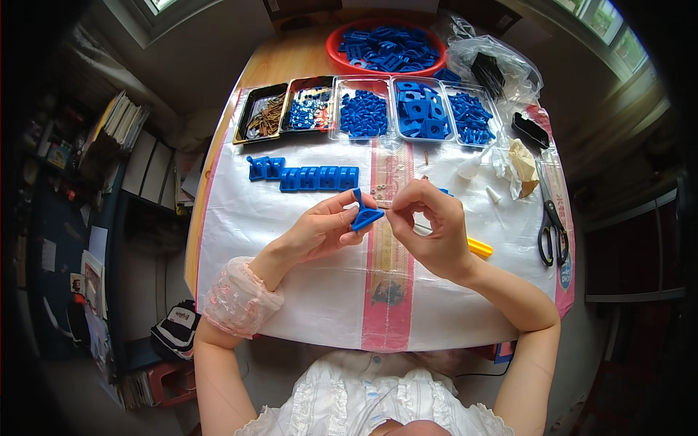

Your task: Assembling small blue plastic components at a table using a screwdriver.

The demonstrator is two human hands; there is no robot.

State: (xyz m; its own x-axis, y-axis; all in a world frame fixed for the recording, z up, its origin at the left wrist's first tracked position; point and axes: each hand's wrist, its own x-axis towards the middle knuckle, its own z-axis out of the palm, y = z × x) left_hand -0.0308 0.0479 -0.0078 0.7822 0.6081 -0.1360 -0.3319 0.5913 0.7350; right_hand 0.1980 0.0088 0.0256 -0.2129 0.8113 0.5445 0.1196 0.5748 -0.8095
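Note:
Near the middle of the table, my left hand grips a blue plastic bracket with a triangular base and a thin upright arm. My right hand is closed in a pinch just right of it. A small thin metal pin shows between those fingertips and the bracket; its exact kind is too small to tell. Behind the hands lie several small metal nuts and a single brass-coloured screw. Beneath my right hand is a screwdriver with a yellow handle.
Blue brackets stand in a row at left. Trays hold screws, metal bits and blue parts. A red basin of blue pieces sits at the back. Black-handled scissors, crumpled paper and a white nozzle are at right.

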